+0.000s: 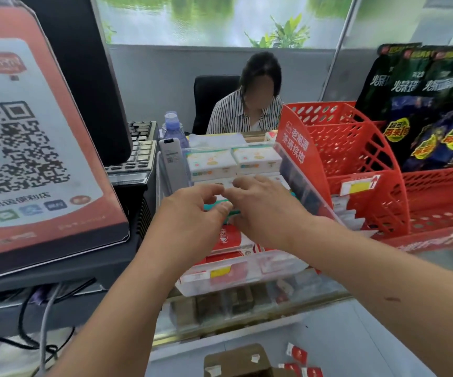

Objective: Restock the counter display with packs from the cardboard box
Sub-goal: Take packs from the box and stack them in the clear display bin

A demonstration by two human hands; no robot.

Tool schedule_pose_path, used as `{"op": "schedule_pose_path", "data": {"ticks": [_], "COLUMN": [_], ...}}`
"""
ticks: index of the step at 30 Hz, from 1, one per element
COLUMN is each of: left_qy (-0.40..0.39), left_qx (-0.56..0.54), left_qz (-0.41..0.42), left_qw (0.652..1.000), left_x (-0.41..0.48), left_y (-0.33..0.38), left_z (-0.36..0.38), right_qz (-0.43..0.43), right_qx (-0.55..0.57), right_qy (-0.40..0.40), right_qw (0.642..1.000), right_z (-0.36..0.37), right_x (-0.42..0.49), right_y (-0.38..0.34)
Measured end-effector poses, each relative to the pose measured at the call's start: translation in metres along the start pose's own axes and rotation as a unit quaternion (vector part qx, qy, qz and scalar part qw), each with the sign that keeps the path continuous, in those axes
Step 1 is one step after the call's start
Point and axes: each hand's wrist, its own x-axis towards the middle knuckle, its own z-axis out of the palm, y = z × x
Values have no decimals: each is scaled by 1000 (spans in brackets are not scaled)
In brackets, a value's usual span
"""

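**Counter display** [272,263]: clear acrylic tiered stand, standing directly under both hands on the glass counter [369,319]. A yellow price tag [220,272] is sitting on its front lip, below the left wrist.

**Left hand** [192,210]: reaching over the middle tier with its fingers curled. Thumb and forefinger are pinching a teal-edged pack [211,207].

**Right hand** [263,208]: meeting the left hand at the fingertips, with its fingers bending down over the same tier. Its back is hiding the grip, so it cannot be told whether it is clasping anything.

**White packs** [236,163]: two side by side, filling the top tier just beyond the fingertips.

**Red-and-white packs** [229,238]: lying in the lower tier, beneath the two wrists.

**Cardboard box** [236,360]: brown, sitting on a lower surface well below the forearms. Loose red packs [297,355] are lying just to its right.

**Red mesh rack** [355,148]: standing just right of the right hand, beside the display. Dark snack bags [423,104] are rising beyond it.

**QR payment sign** [29,148]: standing left of the left hand.

**Keypad** [141,155], **water bottle** [173,126] and **grey handheld device** [171,161]: grouped beyond the left hand, with the device just beside the display's left wall.

**Person in a striped shirt** [244,112]: sitting beyond the display, facing the hands.
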Motion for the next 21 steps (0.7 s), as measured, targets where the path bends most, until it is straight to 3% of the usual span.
{"op": "schedule_pose_path", "data": {"ticks": [11,14,21], "left_qy": [17,12,-43], "left_qx": [-20,-10,29], "left_qz": [31,13,-82], "left_qw": [999,1000,995], "left_x": [-90,-119,-168], "left_y": [1,-4,-59], "left_z": [17,43,135], "right_qz": [-30,-47,-17], "right_qx": [88,118,134], "right_qy": [99,90,-28], "right_qw": [991,988,990], "right_z": [-3,23,116], "right_x": [-134,-165,-230], "right_y": [-25,-22,-12]}}
